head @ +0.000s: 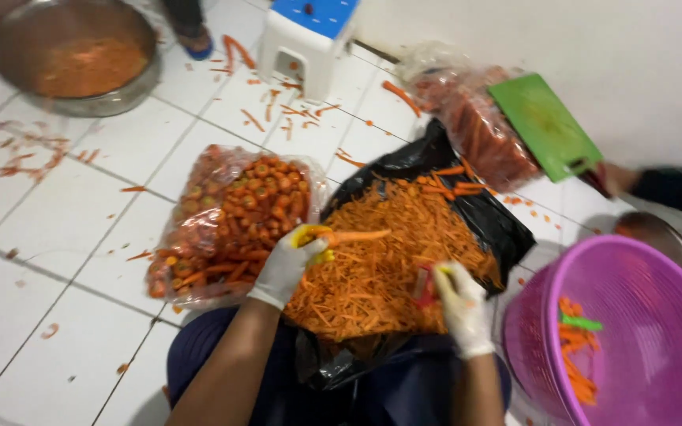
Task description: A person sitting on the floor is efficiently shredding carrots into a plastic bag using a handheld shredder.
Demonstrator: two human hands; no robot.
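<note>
Here, slim orange carrot (355,234), half-peeled

Under your hands, the white tiled floor (65,237) carries a black bag (507,229) of peelings, a clear carrot bag (230,221) to their left, a purple basket (641,331) right, and a steel bowl (80,55) far beyond.

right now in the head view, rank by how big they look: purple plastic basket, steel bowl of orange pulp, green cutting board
1. Purple plastic basket, though it is nearest the camera
2. Round steel bowl
3. Green cutting board
</note>
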